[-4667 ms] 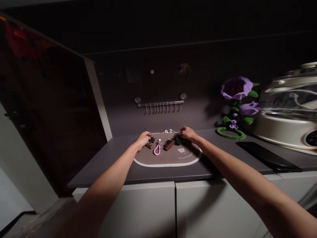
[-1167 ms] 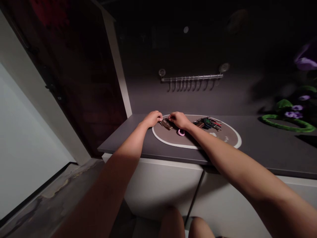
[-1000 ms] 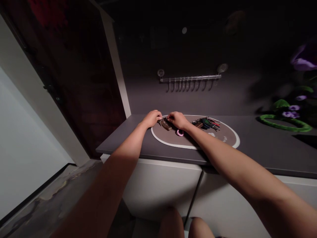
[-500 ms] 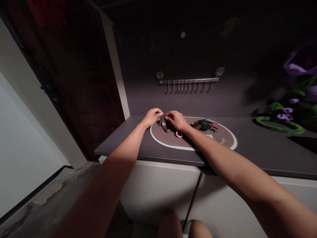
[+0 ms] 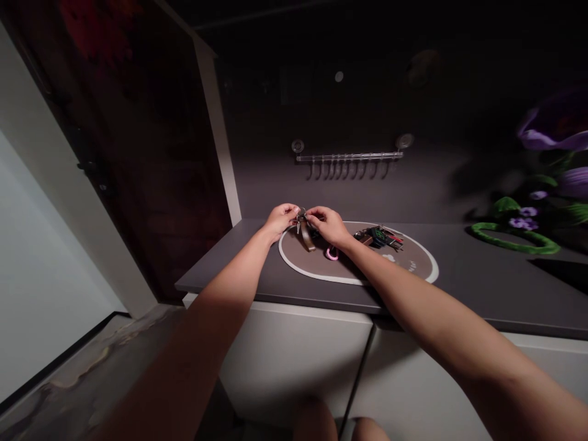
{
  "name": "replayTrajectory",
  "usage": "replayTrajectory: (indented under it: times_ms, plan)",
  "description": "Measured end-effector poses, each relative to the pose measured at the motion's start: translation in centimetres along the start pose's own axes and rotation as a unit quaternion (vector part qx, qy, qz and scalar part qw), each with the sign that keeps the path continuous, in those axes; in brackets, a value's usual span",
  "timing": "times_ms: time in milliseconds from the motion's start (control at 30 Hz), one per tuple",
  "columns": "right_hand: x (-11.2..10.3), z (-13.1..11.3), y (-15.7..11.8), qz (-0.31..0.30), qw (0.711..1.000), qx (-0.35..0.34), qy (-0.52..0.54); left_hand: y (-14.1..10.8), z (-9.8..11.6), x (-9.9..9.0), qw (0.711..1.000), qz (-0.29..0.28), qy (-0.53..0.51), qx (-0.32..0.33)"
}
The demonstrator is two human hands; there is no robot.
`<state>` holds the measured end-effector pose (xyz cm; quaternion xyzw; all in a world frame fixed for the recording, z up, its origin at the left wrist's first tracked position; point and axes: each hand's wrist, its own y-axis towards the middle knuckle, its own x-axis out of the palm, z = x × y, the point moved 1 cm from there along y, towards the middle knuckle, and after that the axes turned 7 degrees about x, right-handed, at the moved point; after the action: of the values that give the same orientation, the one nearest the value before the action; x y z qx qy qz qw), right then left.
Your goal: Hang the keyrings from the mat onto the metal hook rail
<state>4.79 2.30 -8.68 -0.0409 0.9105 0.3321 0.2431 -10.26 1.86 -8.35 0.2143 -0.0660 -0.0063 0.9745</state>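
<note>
Close together over the left part of an oval brown mat, both hands pinch a small bunch of keys. My left hand grips its left side with closed fingers; my right hand has its fingers closed on the right side. A brown strap hangs from the bunch down toward the mat. Under my right wrist lies a pink ring-shaped loop, partly covered. Which exact piece each fingertip holds is too small to tell.
Right of my right hand, a pile of keys and dark fobs lies on the mat. A clear hook rail is fixed to the wall behind. Purple flowers with a green ring-shaped base stand at the right on the grey counter.
The strap now hangs straighter, and a silver key shows below the fingers of my left hand. Both hands stay in nearly the same place; the view has tilted slightly.
</note>
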Motion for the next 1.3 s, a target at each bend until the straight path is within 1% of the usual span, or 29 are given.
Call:
replayTrajectory:
  times_ms: [333,733,933,1067,1167,1233,1300]
  plan:
    - [0.2,0.4,0.4,0.017,0.999,0.000,0.044,0.2,-0.1,0.2,0.999,-0.009,-0.031,0.023]
    - [0.1,0.2,0.3,0.005,0.989,0.045,0.140,0.2,-0.4,0.2,0.998,-0.015,-0.061,0.031]
    - [-0.1,0.0,0.4,0.004,0.988,0.023,0.150,0.3,-0.5,0.2,0.997,-0.019,-0.053,0.051]
    - [-0.2,0.5,0.7,0.013,0.988,0.023,0.150,0.5,-0.8,0.2,0.997,0.002,-0.010,0.077]
    - [-0.3,0.7,0.9,0.018,0.985,0.041,0.167,0.6,-1.3,0.1,0.994,0.031,0.057,0.086]
    - [-0.3,0.6,0.9,0.024,0.982,0.056,0.181,0.6,-1.7,0.1,0.986,0.044,0.132,0.094]
    - [-0.4,0.5,1.0,0.032,0.979,0.070,0.190,0.5,-2.0,0.1,0.961,0.048,0.243,0.122]
